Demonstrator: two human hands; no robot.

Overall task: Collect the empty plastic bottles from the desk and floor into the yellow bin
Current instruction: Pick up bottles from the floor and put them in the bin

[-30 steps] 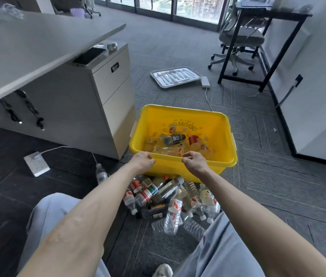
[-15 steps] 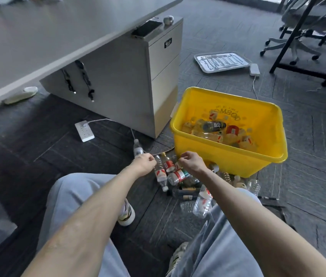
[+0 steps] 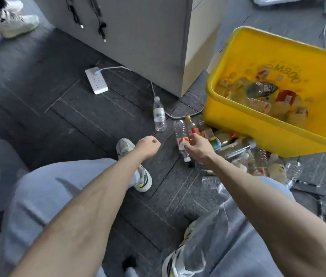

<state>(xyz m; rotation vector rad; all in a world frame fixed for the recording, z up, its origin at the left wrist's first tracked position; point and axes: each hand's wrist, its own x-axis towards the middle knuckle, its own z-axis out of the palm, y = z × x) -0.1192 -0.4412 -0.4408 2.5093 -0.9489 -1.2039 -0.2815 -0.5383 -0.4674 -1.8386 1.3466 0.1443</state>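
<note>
The yellow bin stands on the floor at the right, with several empty bottles lying inside. A heap of empty bottles lies against its near wall. My right hand curls its thumb and fingers round a clear bottle with a red and white label at the heap's left edge. My left hand hovers just left of it, fingers curled, holding nothing. One clear bottle with a white label lies alone on the floor beyond my left hand.
A grey cabinet rises behind the bottles, with cables hanging on its side. A white power strip and its cord lie on the floor. Another person's shoe is at top left. My own shoe is beside my left hand.
My head has tilted down and left. Both hands left the bin's near rim and dropped to the floor bottles. My right hand now holds the red and white labelled bottle.
</note>
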